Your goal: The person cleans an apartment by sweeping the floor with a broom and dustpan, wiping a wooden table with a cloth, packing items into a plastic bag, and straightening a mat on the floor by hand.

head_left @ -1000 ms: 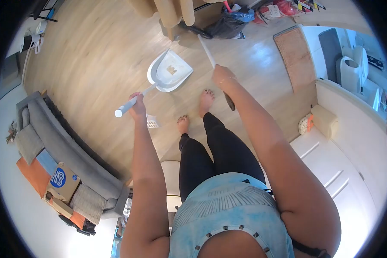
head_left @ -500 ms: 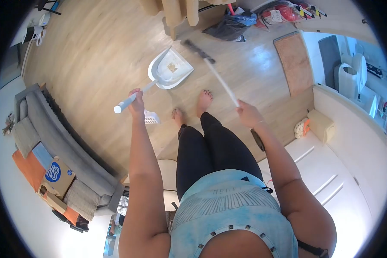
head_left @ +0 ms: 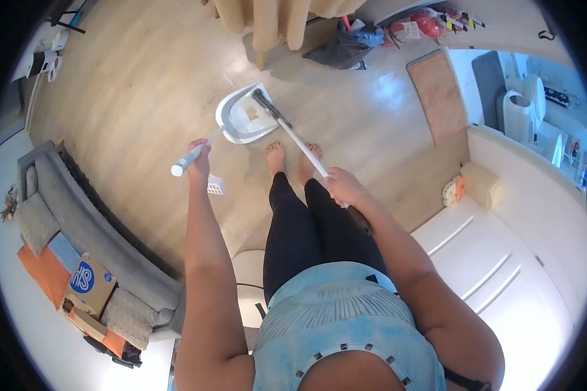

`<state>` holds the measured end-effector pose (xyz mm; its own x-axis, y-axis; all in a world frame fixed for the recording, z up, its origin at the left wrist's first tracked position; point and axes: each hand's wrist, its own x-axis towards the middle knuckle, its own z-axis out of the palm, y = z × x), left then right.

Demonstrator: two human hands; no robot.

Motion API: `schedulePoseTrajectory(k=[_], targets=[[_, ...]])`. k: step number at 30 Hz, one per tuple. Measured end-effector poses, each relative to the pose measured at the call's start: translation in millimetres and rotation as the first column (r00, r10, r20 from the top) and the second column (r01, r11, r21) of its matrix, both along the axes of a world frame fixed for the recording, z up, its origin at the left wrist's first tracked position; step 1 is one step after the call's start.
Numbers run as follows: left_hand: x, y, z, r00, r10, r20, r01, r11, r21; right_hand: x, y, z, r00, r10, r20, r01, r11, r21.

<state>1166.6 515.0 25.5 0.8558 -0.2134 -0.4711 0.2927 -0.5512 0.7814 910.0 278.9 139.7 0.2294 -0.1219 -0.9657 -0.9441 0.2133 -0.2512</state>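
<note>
Pale wood-look floor (head_left: 124,98), its boards faintly streaked, takes up most of the space ahead. On it rests a white dustpan (head_left: 244,133), just in front of two bare feet (head_left: 275,158) planted side by side. A white perforated piece (head_left: 215,186), partly behind a forearm, seems to stand on it too, though the view there is poor. A brown mat (head_left: 439,98) lies by the bathroom doorway, and a dark plastic bag (head_left: 339,53) sits slumped near the curtain (head_left: 277,26).
</note>
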Motion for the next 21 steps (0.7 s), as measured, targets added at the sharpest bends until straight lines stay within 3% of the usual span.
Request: schedulePoseTrajectory(k=[1,2,3,4,5,6,7,9,11,15,16,19,21], targets=[[2,5,-2,0.998,-0.069,-0.004,0.069,0.997,-0.018,4,-6,10,1.000,0.000,0.005,0.000,1.000,-0.010],[5,7,-6,0.990,-0.141,-0.004,0.141,0.989,-0.039,9,-14,21,0.990,-0.139,-0.010,0.139,0.990,0.026],[8,9,-13,0.990,-0.143,0.003,0.143,0.988,-0.053,17,-21,35,0.961,-0.274,-0.030,0.275,0.960,0.059],[9,10,-20,0.990,-0.142,-0.001,0.141,0.983,-0.120,28,-29,49,0.961,-0.274,-0.022,0.275,0.960,0.046],[13,13,-25,0.990,-0.144,-0.003,0.141,0.972,-0.186,41,-37,62,0.901,-0.431,0.046,0.420,0.895,0.151],[15,7,-14,0.988,-0.156,0.008,0.156,0.983,-0.093,54,-43,68,0.810,-0.579,0.095,0.539,0.799,0.268],[16,6,-16,0.987,-0.159,0.023,0.161,0.982,-0.104,65,-50,61,0.807,-0.580,0.113,0.538,0.800,0.264],[20,2,-20,0.958,-0.264,0.108,0.281,0.942,-0.185,91,-71,27,0.687,-0.698,0.205,0.609,0.706,0.362],[24,-5,-18,0.956,-0.269,0.120,0.288,0.938,-0.193,128,-96,-17,0.578,-0.791,0.198,0.684,0.603,0.412],[31,-17,-3,0.951,-0.291,0.100,0.305,0.933,-0.192,195,-127,-42,0.516,-0.824,0.234,0.774,0.565,0.286],[33,-19,-4,0.955,-0.292,0.052,0.296,0.948,-0.117,208,-133,-43,0.490,-0.838,0.241,0.806,0.541,0.240],[40,-16,-4,0.939,-0.344,-0.016,0.340,0.933,-0.121,235,-146,-48,0.374,-0.874,0.311,0.799,0.473,0.370],[42,-16,-11,0.932,-0.360,0.041,0.362,0.924,-0.123,245,-154,-44,0.319,-0.888,0.332,0.804,0.438,0.402]])
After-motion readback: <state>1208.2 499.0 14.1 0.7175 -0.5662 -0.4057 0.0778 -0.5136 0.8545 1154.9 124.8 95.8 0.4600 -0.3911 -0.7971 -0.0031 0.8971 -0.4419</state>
